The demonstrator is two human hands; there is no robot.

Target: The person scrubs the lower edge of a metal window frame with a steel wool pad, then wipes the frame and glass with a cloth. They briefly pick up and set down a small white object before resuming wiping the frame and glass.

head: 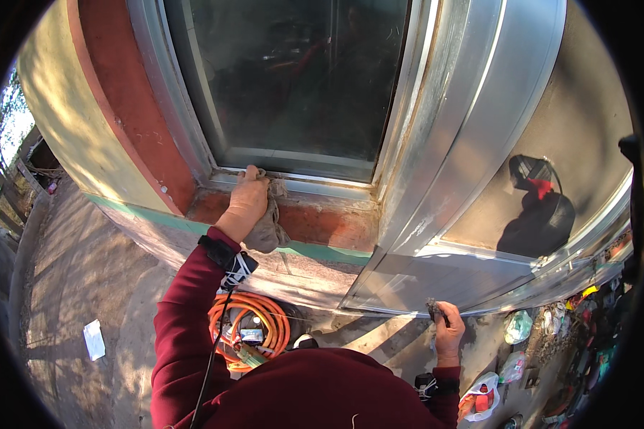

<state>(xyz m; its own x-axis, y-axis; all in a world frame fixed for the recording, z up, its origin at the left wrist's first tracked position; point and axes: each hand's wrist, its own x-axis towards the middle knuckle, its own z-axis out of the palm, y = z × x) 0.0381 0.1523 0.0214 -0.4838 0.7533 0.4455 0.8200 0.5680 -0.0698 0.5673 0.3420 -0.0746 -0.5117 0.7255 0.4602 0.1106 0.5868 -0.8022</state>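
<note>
My left hand [248, 201] grips a grey-brown cloth rag [263, 234] against the lower left part of the metal window frame [322, 186]. The rag hangs down over the red painted sill [327, 221]. Behind the frame is a dark glass pane [300, 96]. My right hand [448, 327] is lower right, away from the window, with a small dark, ragged wad [432, 310] pinched between thumb and fingers; its material cannot be told.
A metal-framed door [429, 279] stands to the right of the window. Below lies a coiled orange hose [279, 327] on the ground. Plastic bags, one green [518, 327] and one white [485, 397], lie at the lower right. White paper [94, 340] lies on the ground at left.
</note>
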